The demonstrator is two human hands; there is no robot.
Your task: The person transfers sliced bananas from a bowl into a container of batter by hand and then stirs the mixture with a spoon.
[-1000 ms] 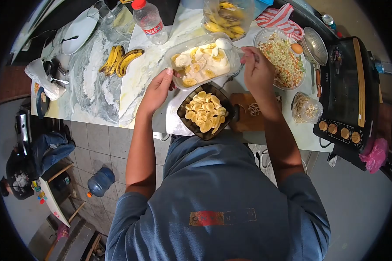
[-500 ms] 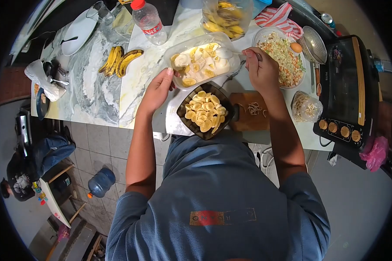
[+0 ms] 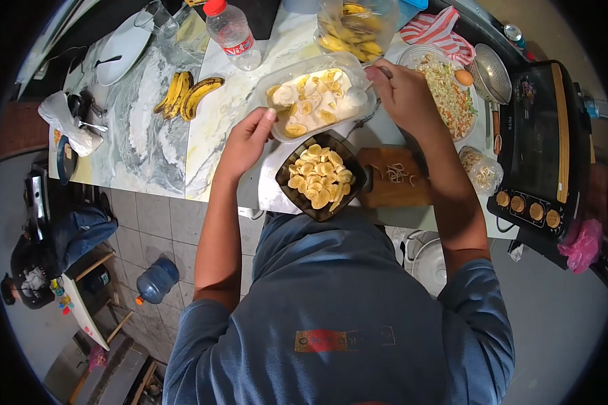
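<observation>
A clear plastic container [image 3: 277, 77] holds banana slices in a pale creamy mixture. My left hand [image 3: 246, 140] grips its near left rim, thumb on top. At the container's right side, my right hand [image 3: 405, 98] is closed around a spoon [image 3: 369, 86]; the spoon's bowl is hard to make out against the cream. Just in front of the container, by my body, a dark square bowl [image 3: 292, 190] is heaped with banana slices [image 3: 321, 177]. Right of that bowl lies a wooden cutting board [image 3: 378, 194] with pale bean sprouts on it.
Bananas [image 3: 194, 94] lie left on the marble counter [image 3: 148, 145]. Behind stand a red-capped bottle [image 3: 231, 37] and a bag of bananas [image 3: 355, 30]. A shredded-vegetable bowl [image 3: 446, 91] with an egg, a strainer [image 3: 491, 74] and a toaster oven [image 3: 537, 135] are right. Another person sits lower left.
My right hand has shifted slightly up and left, with the spoon now lower in the cream at the container's right end. The cream looks more spread over the slices.
</observation>
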